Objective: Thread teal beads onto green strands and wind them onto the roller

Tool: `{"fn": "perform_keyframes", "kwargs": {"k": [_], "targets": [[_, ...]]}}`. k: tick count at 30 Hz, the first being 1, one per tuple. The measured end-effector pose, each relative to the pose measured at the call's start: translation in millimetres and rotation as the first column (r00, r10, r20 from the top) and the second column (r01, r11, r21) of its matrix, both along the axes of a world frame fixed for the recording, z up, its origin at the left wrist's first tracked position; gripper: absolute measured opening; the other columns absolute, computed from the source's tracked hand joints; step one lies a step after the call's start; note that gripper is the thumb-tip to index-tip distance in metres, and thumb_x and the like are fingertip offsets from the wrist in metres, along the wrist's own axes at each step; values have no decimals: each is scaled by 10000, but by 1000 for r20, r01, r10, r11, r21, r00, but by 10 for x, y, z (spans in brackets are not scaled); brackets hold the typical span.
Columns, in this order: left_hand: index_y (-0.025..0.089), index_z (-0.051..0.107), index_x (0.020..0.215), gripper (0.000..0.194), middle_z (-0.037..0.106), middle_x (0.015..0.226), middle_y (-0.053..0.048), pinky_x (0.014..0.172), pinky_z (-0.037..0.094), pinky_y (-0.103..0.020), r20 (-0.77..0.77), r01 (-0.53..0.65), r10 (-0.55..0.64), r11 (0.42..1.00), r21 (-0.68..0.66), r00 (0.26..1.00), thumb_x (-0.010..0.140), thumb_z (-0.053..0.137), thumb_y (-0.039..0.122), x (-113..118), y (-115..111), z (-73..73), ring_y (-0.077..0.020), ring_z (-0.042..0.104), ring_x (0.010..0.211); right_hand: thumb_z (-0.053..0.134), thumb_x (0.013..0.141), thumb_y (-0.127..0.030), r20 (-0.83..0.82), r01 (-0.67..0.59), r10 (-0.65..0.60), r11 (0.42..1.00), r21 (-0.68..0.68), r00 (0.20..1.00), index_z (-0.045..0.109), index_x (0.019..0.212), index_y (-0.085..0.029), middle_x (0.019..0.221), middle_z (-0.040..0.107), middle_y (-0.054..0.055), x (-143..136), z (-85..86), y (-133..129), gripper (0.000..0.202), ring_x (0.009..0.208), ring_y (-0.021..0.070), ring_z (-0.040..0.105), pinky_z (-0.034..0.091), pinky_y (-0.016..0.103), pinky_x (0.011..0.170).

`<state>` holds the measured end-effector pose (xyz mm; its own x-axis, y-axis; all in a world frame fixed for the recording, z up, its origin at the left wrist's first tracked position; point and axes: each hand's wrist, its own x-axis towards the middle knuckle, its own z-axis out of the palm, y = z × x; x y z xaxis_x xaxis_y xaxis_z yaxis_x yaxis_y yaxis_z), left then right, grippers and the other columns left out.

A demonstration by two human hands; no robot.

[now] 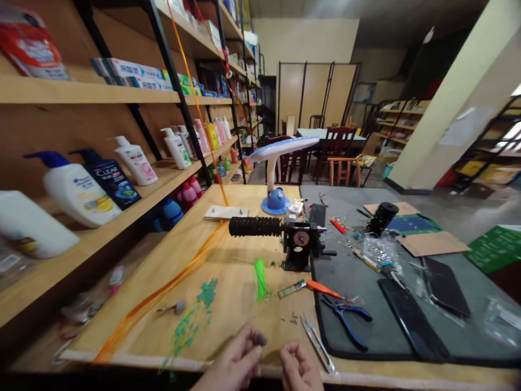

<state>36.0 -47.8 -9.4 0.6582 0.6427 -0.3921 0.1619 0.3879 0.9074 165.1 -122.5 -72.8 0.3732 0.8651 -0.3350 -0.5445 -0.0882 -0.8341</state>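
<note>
At the table's front edge, my left hand (239,355) is closed, with a small dark grey piece (260,340) at its fingertips; its kind is too blurred to tell. My right hand (298,365) is just to its right, fingers curled together, and whatever they pinch is too small to make out. Close beside the right hand lie metal tweezers (316,343). Small dark bits (293,317) are scattered beyond the hands. Farther up are a bundle of bright green strands (260,279) and a black hand-crank winder (300,247) with a bristly black roller (255,226).
Orange threads (163,282) run down the table's left side, near teal beads on strings (189,320). Blue pliers (348,317), an orange-handled knife (321,288) and a black phone (411,320) lie to the right. A desk lamp (277,201) stands behind; shelves (122,217) flank the left.
</note>
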Motion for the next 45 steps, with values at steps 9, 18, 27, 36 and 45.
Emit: {"fn": "perform_keyframes", "kwargs": {"k": [9, 18, 27, 36, 45], "targets": [[202, 522, 805, 516, 334, 533, 112, 449, 120, -200, 28, -205, 220, 942, -267, 975, 627, 722, 643, -285, -477, -373, -48, 229, 462, 721, 628, -674, -49, -239, 238, 971, -29, 970, 439, 675, -214, 399, 253, -174, -277, 54, -165, 542, 334, 2, 128, 90, 146, 348], [203, 478, 766, 516, 315, 527, 115, 447, 132, -213, 19, -236, 245, 949, -210, 969, 668, 662, 674, -326, -566, -372, -56, 213, 472, 673, 669, -683, -3, -422, 423, 903, -80, 906, 437, 669, -219, 386, 303, -161, -275, -104, -258, 521, 324, 21, 186, 122, 166, 341], [220, 435, 724, 506, 310, 526, 116, 450, 151, -221, -19, -231, 231, 953, -195, 973, 670, 657, 671, -349, -576, -439, -62, 230, 467, 686, 697, -590, 35, -502, 512, 853, -143, 858, 430, 635, -220, 379, 315, -155, -288, -46, -276, 453, 339, 29, 197, 150, 183, 355], [214, 461, 708, 476, 375, 607, 75, 484, 285, -217, -72, -228, 228, 974, 7, 971, 700, 623, 661, -372, -543, -635, -92, 314, 531, 684, 700, -519, 43, -534, 547, 828, -168, 836, 424, 633, -223, 374, 337, -148, -270, -25, -252, 399, 335, 31, 217, 170, 183, 359], [219, 423, 687, 307, 392, 640, 36, 592, 355, -244, -116, -293, 343, 903, 313, 932, 825, 547, 464, -375, -610, -704, -148, 372, 631, 682, 691, -528, 60, -522, 542, 829, -200, 838, 419, 623, -230, 373, 338, -144, -278, -6, -230, 404, 339, 39, 222, 184, 192, 367]]}}
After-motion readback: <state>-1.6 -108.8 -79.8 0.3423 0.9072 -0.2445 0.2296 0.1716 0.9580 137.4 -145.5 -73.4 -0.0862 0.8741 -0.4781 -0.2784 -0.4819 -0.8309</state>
